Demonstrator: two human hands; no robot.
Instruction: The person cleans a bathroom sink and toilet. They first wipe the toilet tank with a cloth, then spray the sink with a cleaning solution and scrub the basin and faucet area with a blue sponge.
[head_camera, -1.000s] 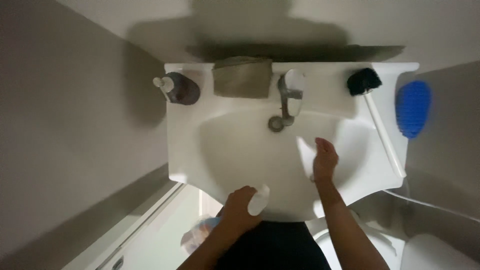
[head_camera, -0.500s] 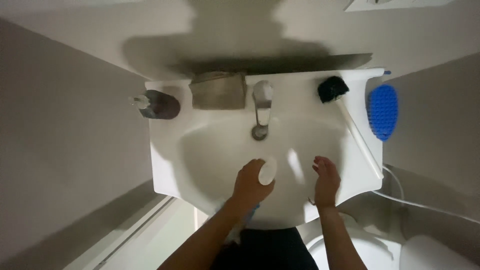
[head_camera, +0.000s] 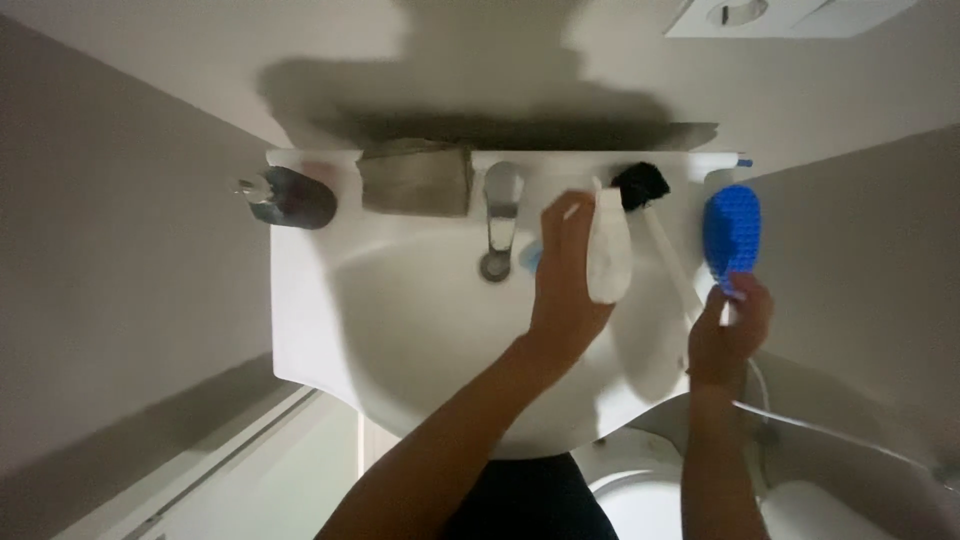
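— Gripped, item one: our left hand is wrapped around a white bottle, held over the right part of the white washbasin, just right of the chrome tap.

— Item two: our right hand pinches the handle of a blue brush, out past the basin's right edge.

— We also list, on the back ledge: a dark soap dispenser at left, a folded grey cloth, and a black brush head with a white handle.

Dim bathroom; grey walls, white sink against wall, toilet at right.
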